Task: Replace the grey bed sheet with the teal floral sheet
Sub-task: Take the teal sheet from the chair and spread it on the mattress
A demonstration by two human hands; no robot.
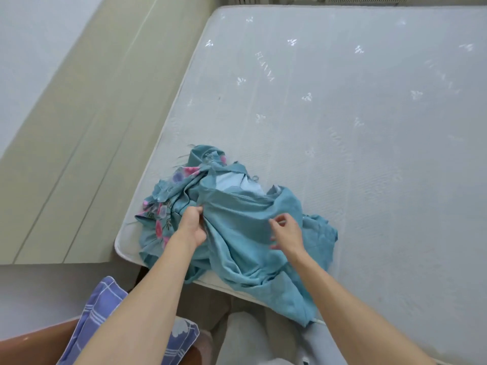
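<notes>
The teal floral sheet (237,219) lies bunched on the near left corner of the bare pale mattress (355,114), with one fold hanging over the front edge. Pink and purple flowers show on its left folds. My left hand (192,222) grips a bunch of the teal cloth at the heap's left side. My right hand (286,231) hovers just over the heap's right side with fingers spread and loosely bent, holding nothing. No grey sheet is in view.
A beige headboard panel (87,127) runs along the mattress's left side. A blue checked pillow (105,325) lies on a brown surface at the bottom left. Bare mattress stretches away to the right and far side.
</notes>
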